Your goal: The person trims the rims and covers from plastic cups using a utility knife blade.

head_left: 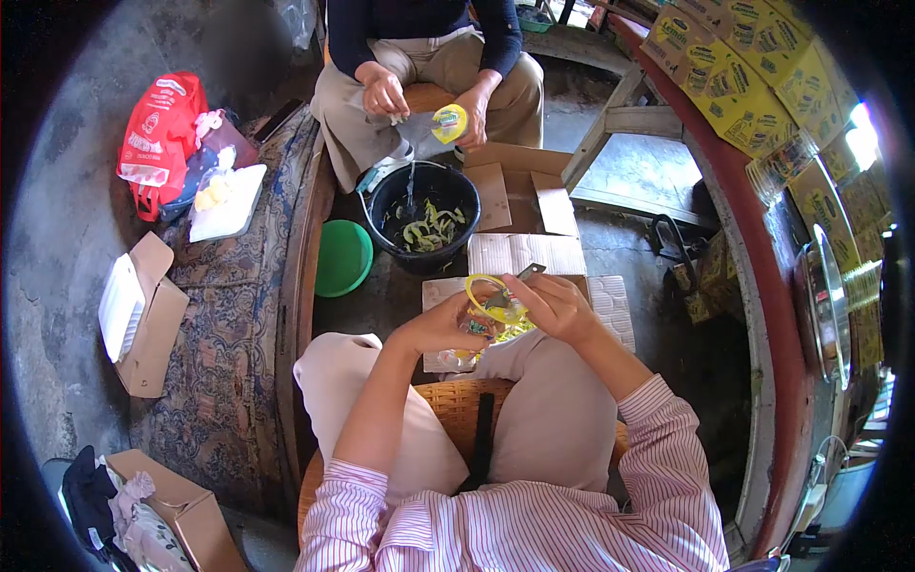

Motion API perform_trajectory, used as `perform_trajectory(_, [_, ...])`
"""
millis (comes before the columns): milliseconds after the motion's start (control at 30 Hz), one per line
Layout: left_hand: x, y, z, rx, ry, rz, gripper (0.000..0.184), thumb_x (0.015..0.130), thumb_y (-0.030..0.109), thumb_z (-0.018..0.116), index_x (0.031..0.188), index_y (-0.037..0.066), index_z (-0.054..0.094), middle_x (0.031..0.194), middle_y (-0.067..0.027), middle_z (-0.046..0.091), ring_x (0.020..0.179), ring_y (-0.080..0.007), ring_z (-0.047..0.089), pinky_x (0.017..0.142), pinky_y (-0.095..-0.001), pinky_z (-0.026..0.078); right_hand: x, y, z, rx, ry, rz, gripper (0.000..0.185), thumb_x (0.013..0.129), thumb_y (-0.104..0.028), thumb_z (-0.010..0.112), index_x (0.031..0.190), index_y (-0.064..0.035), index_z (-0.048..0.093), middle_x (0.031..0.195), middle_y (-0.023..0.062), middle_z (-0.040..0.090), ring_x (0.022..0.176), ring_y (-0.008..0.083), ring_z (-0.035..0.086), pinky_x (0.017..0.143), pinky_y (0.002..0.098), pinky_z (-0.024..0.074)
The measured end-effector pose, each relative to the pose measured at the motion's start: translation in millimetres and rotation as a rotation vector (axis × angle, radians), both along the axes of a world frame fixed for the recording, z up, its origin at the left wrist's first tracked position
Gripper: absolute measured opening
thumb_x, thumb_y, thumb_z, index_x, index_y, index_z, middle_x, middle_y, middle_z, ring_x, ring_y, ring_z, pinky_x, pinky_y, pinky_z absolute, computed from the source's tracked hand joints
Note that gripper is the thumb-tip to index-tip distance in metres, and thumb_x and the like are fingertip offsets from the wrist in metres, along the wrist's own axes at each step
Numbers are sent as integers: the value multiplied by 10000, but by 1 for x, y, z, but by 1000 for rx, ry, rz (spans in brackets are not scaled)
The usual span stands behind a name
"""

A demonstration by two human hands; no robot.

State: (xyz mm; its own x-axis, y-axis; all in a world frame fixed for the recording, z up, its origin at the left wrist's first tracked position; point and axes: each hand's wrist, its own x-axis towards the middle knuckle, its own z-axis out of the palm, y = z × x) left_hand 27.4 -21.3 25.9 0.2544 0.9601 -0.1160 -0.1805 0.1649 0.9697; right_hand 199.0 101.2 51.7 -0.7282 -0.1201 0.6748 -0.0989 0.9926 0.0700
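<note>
Your left hand [440,326] was wrapped around a clear printed cup [478,328], which sat above your lap, over the open cardboard box [526,254]. Your right hand [560,303] had a metal tool [500,298] pinched between thumb and fingers, its flat end within the cup's yellow rim [470,289]. Neither hand was released.

Progress was judged as partway: the rim formed an open ring, yet you had the tool engaged there, so work on this cup appeared unfinished. Whether the rim was cut through or joined all round could not be told. Yellow pieces [515,331] lay in the box below; their number was partly hidden by your hands. Opposite, a co-worker's hand [474,112] gripped a yellow cup [450,124], its printed face towards you. Between you stood a black bucket [419,263] with curled yellow-green strips [434,232] inside; their origin was not established.

On materials: the cup was thin, glossy, see-through plastic; the tool was grey metal with a hole near its handle end. The box was matt, creased board. The bucket was round and smooth, and beside it lay a flat green disc [343,258]. Your seat [453,405] showed a tight woven texture.
</note>
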Motion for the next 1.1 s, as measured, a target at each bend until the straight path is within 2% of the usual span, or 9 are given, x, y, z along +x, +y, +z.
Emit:
perform_trajectory(167, [-4,0,-4,-39,12,-18,699,675,44,666,1275,36,309,1126,-75,469,968,-146,518,837,-290,423,-1,-2,1,14,20,-4,567,608,-41,583,1158,55,490,687,19,540,613,134,536,525,255,477])
perform_trajectory(367, [-9,3,-14,-83,18,-72,671,673,67,691,1246,40,344,1028,-62,544,958,-151,531,837,-295,432,-1,-2,0,20,41,16,560,605,-39,582,1150,55,495,688,18,541,621,132,540,529,256,480])
perform_trajectory(467, [-8,1,-13,-43,-88,-36,640,674,76,700,1223,41,373,1018,-66,549,940,-152,542,816,-295,449,-3,-2,-1,43,79,22,552,604,-37,580,1142,56,500,666,29,522,595,141,530,515,264,469])
perform_trajectory(567, [-5,4,-14,-24,-54,-13,622,678,79,702,1212,40,386,1016,-68,550,928,-147,548,793,-285,462,3,0,-7,-49,-10,-43,533,613,-19,578,1134,62,502,646,42,504,567,155,517,502,275,455])
perform_trajectory(667, [-4,2,-10,40,-81,72,594,680,76,707,1193,40,409,1012,-65,550,914,-135,545,778,-270,465,-1,1,2,-82,34,-26,521,622,5,569,1135,69,497,632,52,490,545,167,503,493,287,446])
perform_trajectory(767, [-7,1,-11,49,-85,54,578,678,71,712,1178,41,424,1001,-57,552,896,-128,540,772,-266,464,-1,7,-1,-83,39,-70,441,684,48,644,1105,59,512,650,74,551,544,183,551,475,280,462])
perform_trajectory(867, [-3,0,-4,32,-36,65,574,666,69,721,1165,45,437,974,-45,556,876,-117,534,754,-264,463,-4,6,1,-96,21,-32,541,628,33,563,1160,78,470,637,54,503,541,180,506,504,298,454])
perform_trajectory(967, [0,1,-2,28,45,17,593,653,72,731,1166,49,435,949,-35,560,871,-112,533,744,-262,457,-4,2,5,-102,-39,-43,536,639,45,563,1165,76,466,657,60,528,555,182,527,508,297,460])
perform_trajectory(1100, [-1,4,-8,52,24,33,618,640,67,738,1175,51,428,943,-35,561,861,-115,534,747,-267,450,-6,1,5,-148,17,-37,537,642,36,578,1167,69,468,660,68,542,557,186,540,504,300,460])
